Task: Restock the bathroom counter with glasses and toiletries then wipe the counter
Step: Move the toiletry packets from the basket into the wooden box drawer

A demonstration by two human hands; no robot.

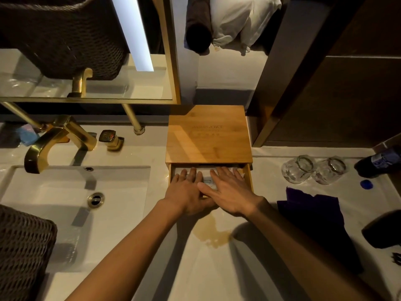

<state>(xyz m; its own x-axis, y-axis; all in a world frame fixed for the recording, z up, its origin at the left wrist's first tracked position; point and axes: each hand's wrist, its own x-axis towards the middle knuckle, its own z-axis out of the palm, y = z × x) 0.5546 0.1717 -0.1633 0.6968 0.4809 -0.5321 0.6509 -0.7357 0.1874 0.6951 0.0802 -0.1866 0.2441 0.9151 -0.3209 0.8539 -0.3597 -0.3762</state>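
While the wooden box (208, 135) sits at the far middle of the table (249, 268), its drawer (249, 177) pulled out, the left hand (188, 192) and right hand (231, 193) lie flat, fingers spread, on the white packets (208, 181) inside; two glasses (313, 169) rest at right.
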